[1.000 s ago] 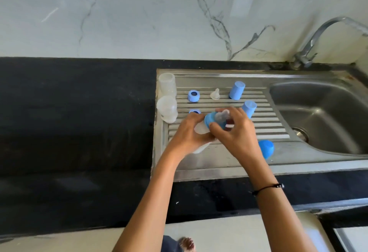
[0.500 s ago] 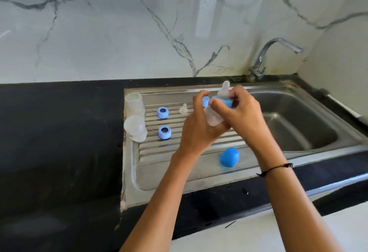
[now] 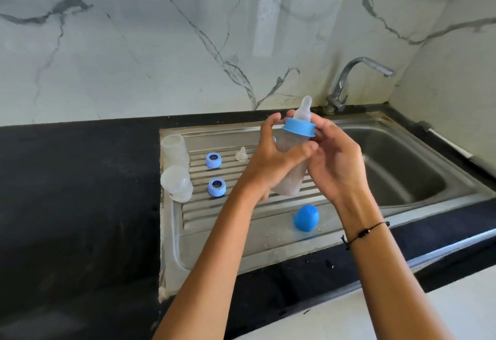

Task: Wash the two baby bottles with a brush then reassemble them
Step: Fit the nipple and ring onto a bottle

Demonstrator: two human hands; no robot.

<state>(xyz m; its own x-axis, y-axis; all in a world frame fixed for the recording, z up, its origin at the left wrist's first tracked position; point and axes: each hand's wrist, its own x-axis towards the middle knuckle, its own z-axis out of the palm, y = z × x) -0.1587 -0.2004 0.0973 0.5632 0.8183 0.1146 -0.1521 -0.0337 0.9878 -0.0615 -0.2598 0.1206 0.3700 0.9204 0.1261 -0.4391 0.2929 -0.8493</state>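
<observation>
My left hand point(image 3: 268, 165) grips the clear body of a baby bottle point(image 3: 291, 182), held upright above the drainboard. A blue ring point(image 3: 299, 128) and a clear nipple point(image 3: 305, 110) sit on its top. My right hand point(image 3: 336, 163) curls round the bottle's right side, fingertips at the ring. Two more clear bottle bodies point(image 3: 174, 147) point(image 3: 177, 184) stand at the drainboard's left edge. Two loose blue rings point(image 3: 213, 160) point(image 3: 217, 187), a loose nipple point(image 3: 241, 154) and a blue cap point(image 3: 306, 218) lie on the drainboard.
The steel drainboard point(image 3: 214, 240) joins the sink basin point(image 3: 402, 173) on the right, with a tap point(image 3: 357, 76) behind it. A white-handled brush point(image 3: 445, 141) lies along the right counter edge. Black counter point(image 3: 75, 192) stretches left, a marble wall behind.
Both hands have lifted the bottle up from the drainboard and turned it upright. The blue ring and nipple now show plainly on top.
</observation>
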